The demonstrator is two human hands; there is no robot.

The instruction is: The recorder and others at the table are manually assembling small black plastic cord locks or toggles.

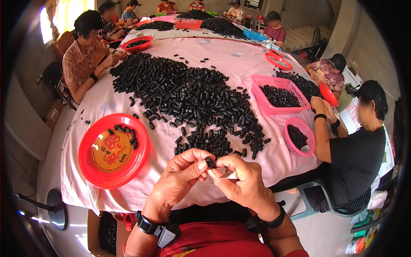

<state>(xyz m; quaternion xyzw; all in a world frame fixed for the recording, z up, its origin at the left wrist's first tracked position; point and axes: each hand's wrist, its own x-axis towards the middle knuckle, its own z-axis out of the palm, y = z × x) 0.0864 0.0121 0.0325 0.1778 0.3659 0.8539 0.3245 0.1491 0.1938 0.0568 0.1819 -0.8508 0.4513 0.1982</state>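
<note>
Head view. Left hand (pixel 182 173): grip closed on a black cylindrical piece (pixel 209 162) above the near edge of the counter (pixel 239 55). Right hand (pixel 244 180), alongside: grip closed on a small silvery object (pixel 230 174). Beyond: heap of black pieces (pixel 184 94).

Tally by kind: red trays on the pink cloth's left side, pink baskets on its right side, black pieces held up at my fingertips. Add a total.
Red trays: 2 (near tray, far tray)
Pink baskets: 2 (rectangular basket, round basket)
Black piece at the fingertips: 1
Total: 5
</note>
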